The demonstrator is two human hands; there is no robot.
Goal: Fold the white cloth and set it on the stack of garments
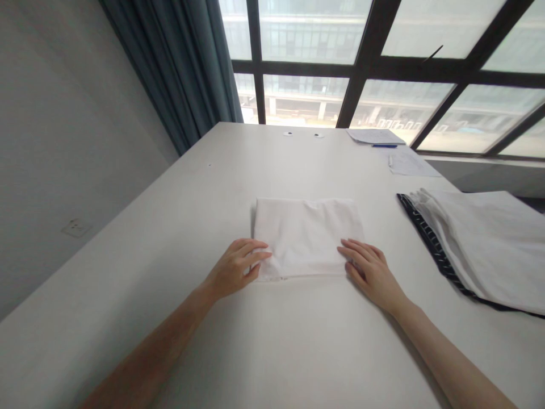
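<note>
A white cloth (pixel 309 233), folded into a rectangle, lies flat on the white table (pixel 272 346) in front of me. Slight wrinkles run across its top layer. My left hand (pixel 240 262) rests at the cloth's left edge, fingers stretched out over its near left corner. At the opposite side, my right hand (pixel 366 266) touches the near right corner with its fingers spread. Neither hand grips anything that I can see. The undersides of both thumbs are hidden.
To the right lies a stack of white fabric (pixel 489 244) on a black striped cloth (pixel 443 261). Papers (pixel 377 137) and a blue pen (pixel 384 146) sit at the far right. Beyond the table are a window (pixel 315 96) and a blue curtain (pixel 183 68); a wall stands left.
</note>
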